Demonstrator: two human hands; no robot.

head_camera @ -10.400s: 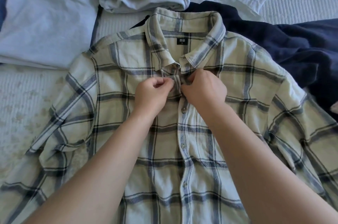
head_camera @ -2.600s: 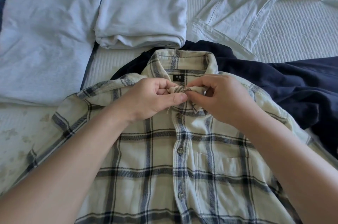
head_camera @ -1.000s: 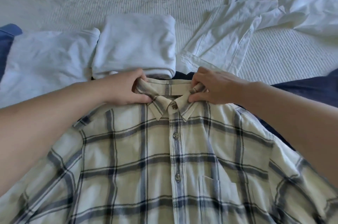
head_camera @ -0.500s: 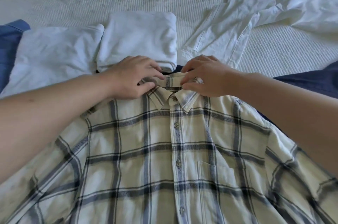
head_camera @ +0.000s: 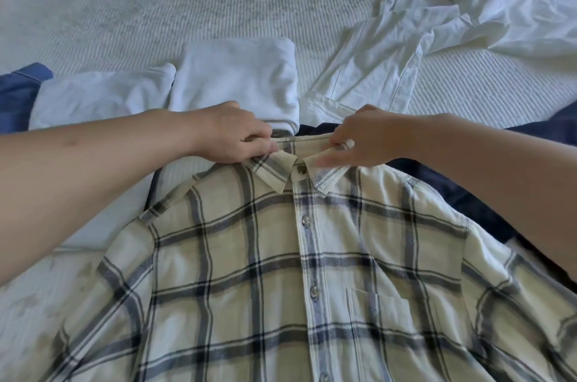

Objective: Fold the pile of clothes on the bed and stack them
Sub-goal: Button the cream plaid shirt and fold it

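Note:
A cream plaid shirt [head_camera: 249, 272] with dark checks lies face up and buttoned on the bed, filling the lower half of the view. My left hand [head_camera: 237, 135] pinches the left side of its collar [head_camera: 278, 171]. On the collar's right side my right hand [head_camera: 365, 139] pinches the fold, its fingers blurred. A folded white garment [head_camera: 237, 78] lies just beyond the collar, with a folded pale blue one [head_camera: 100, 97] to its left.
A dark navy garment [head_camera: 468, 203] lies under the plaid shirt at the right. An unfolded white shirt [head_camera: 406, 35] sprawls at the back right. A blue cloth [head_camera: 15, 94] shows at the left edge. White ribbed bedspread [head_camera: 156, 7] stretches behind.
The top button was done up and the collar turned down. My hands have shifted outward along the collar, and the view has tilted up to show more of the bed.

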